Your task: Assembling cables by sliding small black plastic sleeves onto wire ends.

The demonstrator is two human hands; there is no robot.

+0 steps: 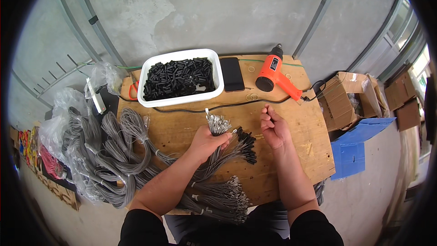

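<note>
My left hand (205, 144) is closed round a bundle of thin grey cables, with their silvery ends (218, 124) fanning out above the fist. Just right of it, cables with black sleeved tips (246, 145) lie on the wooden table. My right hand (276, 130) is palm up beside them, apart from the bundle, its fingers curled and the fingertips pressed together. Whether something small sits in that pinch cannot be made out. Nearer to me, more tied cable bundles with bare silvery ends (233, 196) rest at the table's front edge.
A white tub (181, 102) of short black sleeves stands at the back. Beside it are a black phone-like slab (232, 75), an orange heat gun (273, 69) and several rubber bands. A black cord (214, 106) crosses the table. Coiled grey cables (109, 155) crowd the left; cardboard boxes (350, 100) stand right.
</note>
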